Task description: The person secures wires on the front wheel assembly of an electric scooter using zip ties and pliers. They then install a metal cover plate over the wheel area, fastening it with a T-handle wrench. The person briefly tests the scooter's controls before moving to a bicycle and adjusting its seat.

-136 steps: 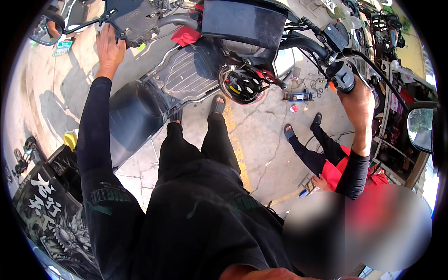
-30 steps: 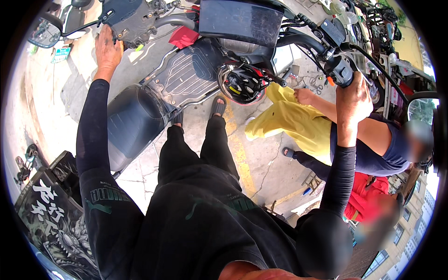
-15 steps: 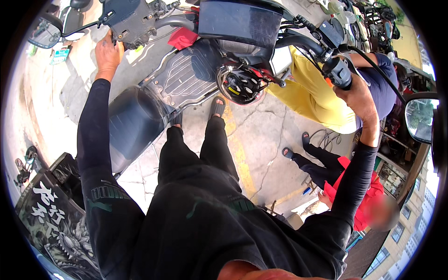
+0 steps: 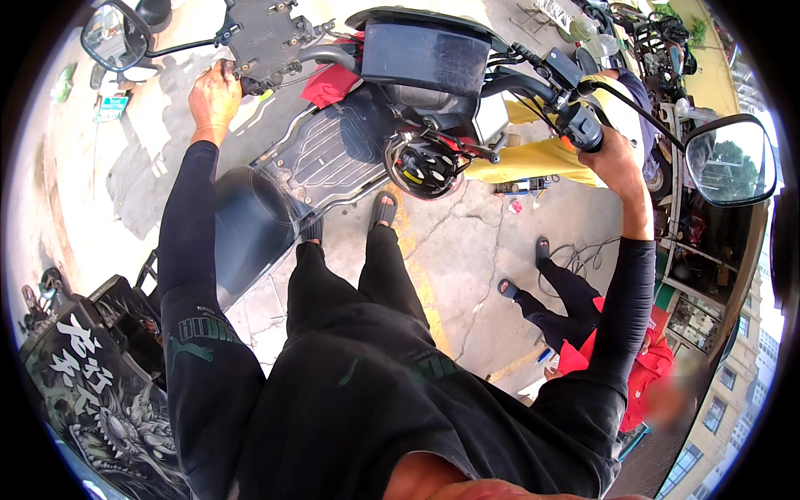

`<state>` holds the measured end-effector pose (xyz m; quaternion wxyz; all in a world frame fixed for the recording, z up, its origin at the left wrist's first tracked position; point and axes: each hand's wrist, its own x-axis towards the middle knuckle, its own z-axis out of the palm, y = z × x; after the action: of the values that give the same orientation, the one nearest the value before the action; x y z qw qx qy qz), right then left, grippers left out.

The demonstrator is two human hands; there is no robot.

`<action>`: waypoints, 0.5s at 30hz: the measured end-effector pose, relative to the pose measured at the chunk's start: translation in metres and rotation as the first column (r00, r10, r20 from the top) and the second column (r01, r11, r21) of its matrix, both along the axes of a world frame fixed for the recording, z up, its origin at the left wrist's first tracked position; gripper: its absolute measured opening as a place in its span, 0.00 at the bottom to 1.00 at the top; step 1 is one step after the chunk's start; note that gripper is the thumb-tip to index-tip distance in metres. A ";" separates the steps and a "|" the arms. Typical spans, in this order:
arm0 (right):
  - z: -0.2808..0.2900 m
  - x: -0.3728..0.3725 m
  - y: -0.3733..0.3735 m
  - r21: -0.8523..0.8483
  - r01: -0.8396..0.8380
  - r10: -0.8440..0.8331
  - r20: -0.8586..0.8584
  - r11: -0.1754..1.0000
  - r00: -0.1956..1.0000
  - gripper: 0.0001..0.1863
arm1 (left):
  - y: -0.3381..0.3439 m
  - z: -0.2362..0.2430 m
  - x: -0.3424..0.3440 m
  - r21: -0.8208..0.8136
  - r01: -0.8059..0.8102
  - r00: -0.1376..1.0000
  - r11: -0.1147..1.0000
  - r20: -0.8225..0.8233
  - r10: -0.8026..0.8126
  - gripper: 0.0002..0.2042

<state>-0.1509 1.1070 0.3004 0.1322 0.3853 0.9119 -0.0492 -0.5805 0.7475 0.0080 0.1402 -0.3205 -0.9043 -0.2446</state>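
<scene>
My left hand (image 4: 215,100) is closed round the left end of a scooter's handlebar, below a black control box (image 4: 264,37); its fingers are partly hidden. On the other side, my right hand (image 4: 615,160) wraps round the black right handlebar grip (image 4: 581,127). Between my arms stand the scooter's dark front panel (image 4: 425,57), ridged footboard (image 4: 329,154) and black seat (image 4: 254,225). A red cloth (image 4: 331,83) lies by the left bar. Beneath the front sits a round black-and-red part (image 4: 422,167) whose kind is unclear.
Mirrors (image 4: 114,37) stick out on both sides. Just beyond the right bar is a person in yellow trousers (image 4: 533,160). Someone in red (image 4: 658,354) is at the lower right, near a loose cable (image 4: 583,258). A dark box with a dragon print (image 4: 125,417) stands at lower left.
The handlebar's right end and mirror have shifted left in view, my right hand with them. My left hand appears slightly further right. The person in yellow trousers has moved farther off.
</scene>
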 end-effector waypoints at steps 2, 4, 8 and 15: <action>0.000 -0.004 0.002 -0.072 -0.032 0.031 -0.016 0.997 0.999 0.19 | -0.010 -0.003 -0.003 -0.099 0.017 0.987 0.995 -0.156 -0.033 0.23; -0.003 0.007 0.014 -0.165 -0.021 0.014 -0.045 0.986 0.999 0.17 | 0.003 0.004 0.019 -0.056 -0.255 0.967 0.965 -0.048 0.252 0.35; 0.013 -0.002 0.022 -0.496 0.093 -0.070 0.065 0.863 0.995 0.12 | -0.031 0.021 0.110 0.126 -0.348 0.937 0.929 0.008 0.350 0.32; 0.002 0.017 0.048 0.012 -0.454 0.454 0.005 0.891 0.891 0.14 | -0.208 -0.060 0.459 -0.434 -0.397 0.716 0.809 0.404 0.569 0.29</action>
<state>-0.1341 1.1545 0.3024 0.1382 0.1624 0.9769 -0.0108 -0.1219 0.5391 -0.0523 -0.1011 -0.0101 -0.9867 -0.1272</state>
